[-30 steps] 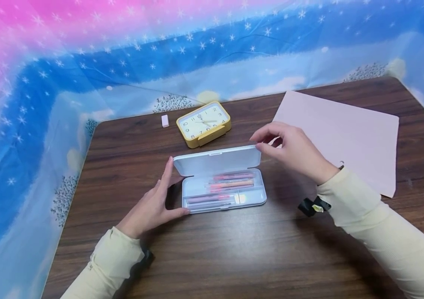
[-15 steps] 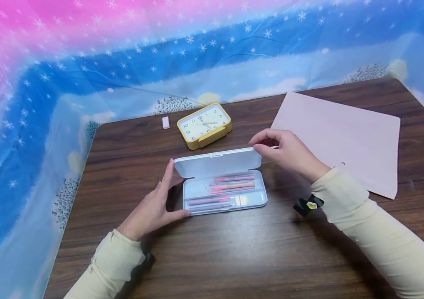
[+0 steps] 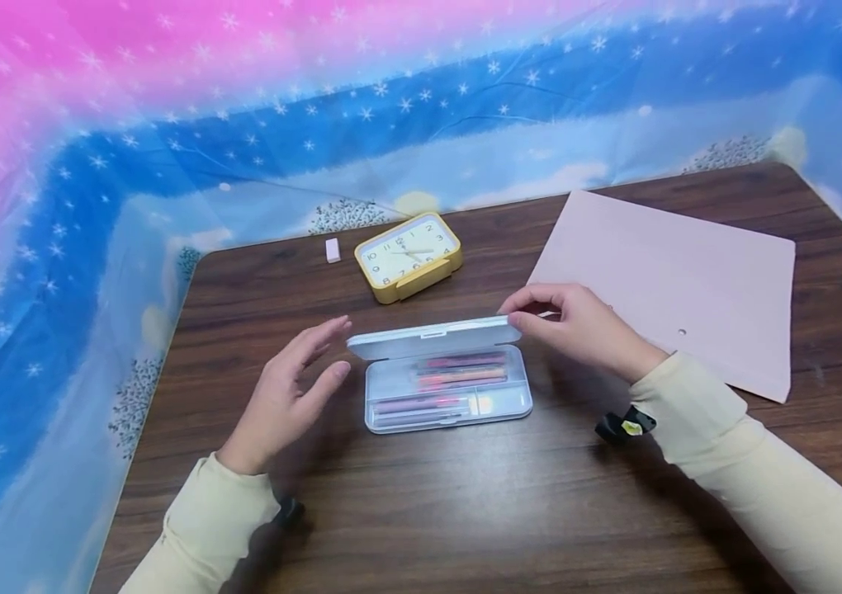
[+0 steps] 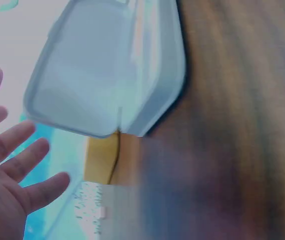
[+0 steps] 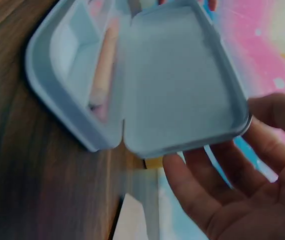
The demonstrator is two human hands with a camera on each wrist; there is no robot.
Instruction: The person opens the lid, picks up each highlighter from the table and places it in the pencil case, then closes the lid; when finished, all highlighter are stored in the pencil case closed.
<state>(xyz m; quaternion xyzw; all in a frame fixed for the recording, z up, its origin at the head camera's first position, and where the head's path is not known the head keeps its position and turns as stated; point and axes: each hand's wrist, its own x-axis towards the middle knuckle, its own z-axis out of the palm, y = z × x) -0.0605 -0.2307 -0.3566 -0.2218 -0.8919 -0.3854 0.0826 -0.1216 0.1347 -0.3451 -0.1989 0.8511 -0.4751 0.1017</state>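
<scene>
A pale plastic pencil case [image 3: 389, 375] lies on the table with its lid [image 3: 432, 340] tilted partway up. Several pens [image 3: 461, 377], in pink, orange and lilac tones, rest in its compartments. At the lid's right corner my right hand [image 3: 577, 326] pinches the edge between thumb and fingers; the right wrist view shows the thumb on the inner side and fingers behind. My left hand [image 3: 280, 400] hovers just left of the case, its fingers loosely spread and holding nothing. In the left wrist view those fingers [image 4: 20, 162] stand apart from the lid.
Behind the case sits a yellow alarm clock [image 3: 409, 257], with a small white-pink eraser-like block [image 3: 333, 250] to its left. A large pale pink sheet [image 3: 681, 289] covers the right back of the brown wooden table [image 3: 465, 511]. Patterned cloth [image 3: 361, 99] hangs behind.
My left hand has let go of the case's left side and drawn back from it. The lid has tipped lower, toward the base, with my right hand still gripping it.
</scene>
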